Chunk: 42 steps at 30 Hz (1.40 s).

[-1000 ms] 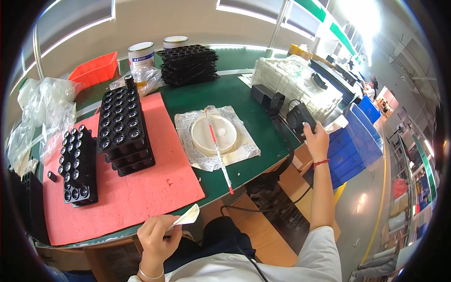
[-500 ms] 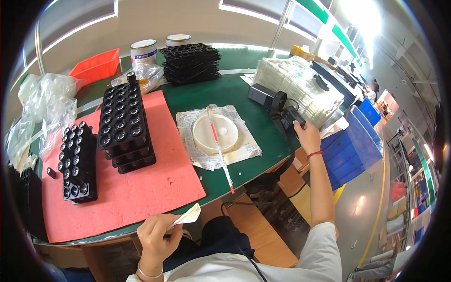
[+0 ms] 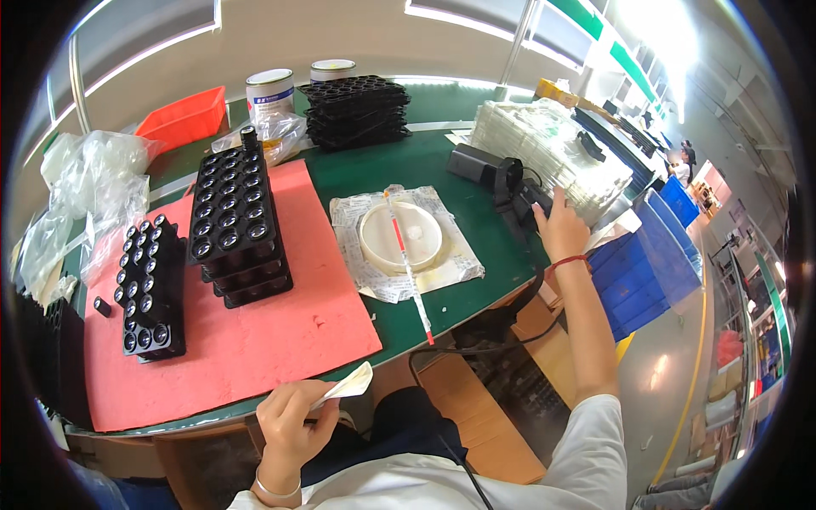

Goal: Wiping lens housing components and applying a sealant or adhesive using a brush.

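My left hand, at the front edge of the table, is closed on a folded piece of cream-white paper or cloth. Over at the right, my right hand has its thumb and forefinger apart beside a black strapped device on the table. The thumb tip is close to that device; whether it touches I cannot tell. Between the hands, a shallow round white dish rests on a printed paper sheet. A thin red-and-white stick lies across the dish and reaches toward the table edge.
Black trays with round lens-like pieces stand on a pink mat. Behind are an orange bin, cans and stacked black trays. Clear trays and blue crates are at the right; plastic bags lie left.
My right hand has come off the black device, its fingers now spread beside it. The whole view has shifted slightly. The left hand keeps the folded piece.
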Each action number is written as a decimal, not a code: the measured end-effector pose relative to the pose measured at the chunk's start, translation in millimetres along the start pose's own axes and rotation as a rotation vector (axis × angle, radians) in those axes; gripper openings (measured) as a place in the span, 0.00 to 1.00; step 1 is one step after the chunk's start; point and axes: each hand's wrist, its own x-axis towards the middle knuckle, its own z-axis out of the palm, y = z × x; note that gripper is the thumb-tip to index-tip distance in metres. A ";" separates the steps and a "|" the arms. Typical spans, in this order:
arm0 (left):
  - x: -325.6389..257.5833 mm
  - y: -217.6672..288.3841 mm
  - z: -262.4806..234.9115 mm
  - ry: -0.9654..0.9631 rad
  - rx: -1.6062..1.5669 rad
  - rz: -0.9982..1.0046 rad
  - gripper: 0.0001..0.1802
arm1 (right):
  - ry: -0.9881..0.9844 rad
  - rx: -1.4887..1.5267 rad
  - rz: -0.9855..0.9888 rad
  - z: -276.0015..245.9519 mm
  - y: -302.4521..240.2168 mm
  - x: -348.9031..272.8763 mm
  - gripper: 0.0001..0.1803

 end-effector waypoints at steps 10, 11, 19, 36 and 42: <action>-5.6 -2.2 -5.2 -0.020 -0.123 -0.012 0.15 | 0.004 0.906 -0.536 -107.9 -48.8 -111.2 0.18; -6.1 -1.2 -5.7 -0.023 -0.144 -0.011 0.15 | -0.063 0.970 -0.700 -119.5 -59.5 -130.8 0.20; -13.8 3.0 6.2 -0.169 -0.329 -0.026 0.15 | -0.185 1.395 -0.803 -111.9 -115.9 -211.5 0.23; -12.1 -12.1 -89.7 -0.032 -0.034 -0.070 0.09 | -0.308 2.097 -0.476 -111.5 -133.5 -223.3 0.12; 14.2 -111.6 -205.7 0.572 0.568 -0.425 0.16 | -0.554 1.928 -0.363 -109.2 -120.8 -227.7 0.12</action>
